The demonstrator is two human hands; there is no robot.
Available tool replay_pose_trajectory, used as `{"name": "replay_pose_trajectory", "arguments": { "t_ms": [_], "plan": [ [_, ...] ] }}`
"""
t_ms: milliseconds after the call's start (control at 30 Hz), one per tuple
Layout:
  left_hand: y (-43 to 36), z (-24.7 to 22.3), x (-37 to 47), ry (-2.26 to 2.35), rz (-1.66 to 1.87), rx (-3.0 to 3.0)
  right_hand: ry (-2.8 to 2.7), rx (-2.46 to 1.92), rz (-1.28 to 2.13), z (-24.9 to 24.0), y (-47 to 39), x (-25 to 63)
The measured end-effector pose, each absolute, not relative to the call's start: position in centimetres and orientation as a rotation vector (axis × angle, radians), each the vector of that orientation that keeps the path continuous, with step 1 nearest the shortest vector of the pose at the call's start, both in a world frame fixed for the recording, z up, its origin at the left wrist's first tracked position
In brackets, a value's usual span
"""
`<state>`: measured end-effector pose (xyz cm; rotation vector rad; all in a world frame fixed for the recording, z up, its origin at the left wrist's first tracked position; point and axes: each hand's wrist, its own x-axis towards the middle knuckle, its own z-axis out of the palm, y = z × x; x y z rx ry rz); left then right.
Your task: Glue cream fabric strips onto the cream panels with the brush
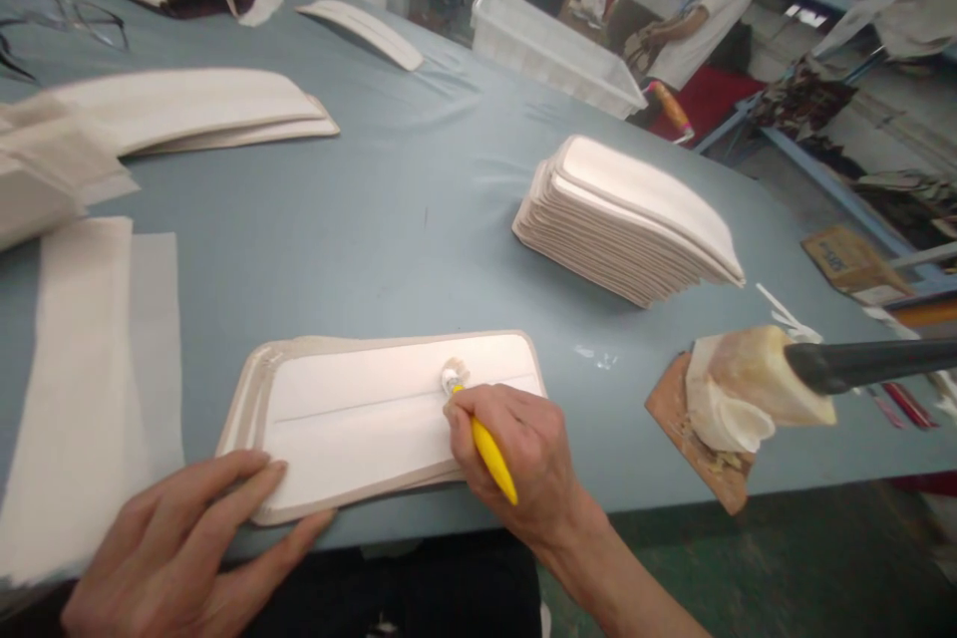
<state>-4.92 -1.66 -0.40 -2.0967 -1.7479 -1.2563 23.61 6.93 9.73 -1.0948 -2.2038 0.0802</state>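
Note:
My right hand (515,449) grips a yellow-handled brush (493,459). Its bristle end rests on the white face of a flat, rounded panel (359,439) with a beige border and a line along its length. More panels lie beneath this one in a small, slightly fanned pile. With fingers stretched out, my left hand (194,538) touches the pile's lower left corner. To the right, a glue-crusted container (737,379) stands on a brown board (673,399), and a dark handle reaches out of it.
A tall stack of similar panels (628,219) stands right of centre. Cream sheets (82,369) and curved pieces (209,110) lie at the left, eyeglasses (67,20) behind them. A clear plastic bin (553,50) sits at the far edge, near a person in a white shirt (718,10).

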Motion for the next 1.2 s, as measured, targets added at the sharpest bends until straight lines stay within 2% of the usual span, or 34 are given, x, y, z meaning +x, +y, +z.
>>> {"name": "replay_pose_trajectory", "arguments": {
  "t_ms": [133,367,900,1200],
  "plan": [
    [-2.1,0.3,-4.5,-1.645,-1.010,-2.217,-2.262,-1.050,0.103,9.7,6.8,22.0],
    [-1.7,2.1,-3.0,-1.645,-1.020,-2.137,-2.276,-0.996,0.182,9.5,6.8,20.3],
    [-1.5,2.2,-2.9,-1.622,-1.067,-2.124,-2.096,-0.969,0.406,9.8,6.7,16.6],
    [-1.8,2.0,-3.0,-1.649,-1.056,-2.135,-1.903,-1.002,0.695,9.4,6.2,13.4]
  ]
}}
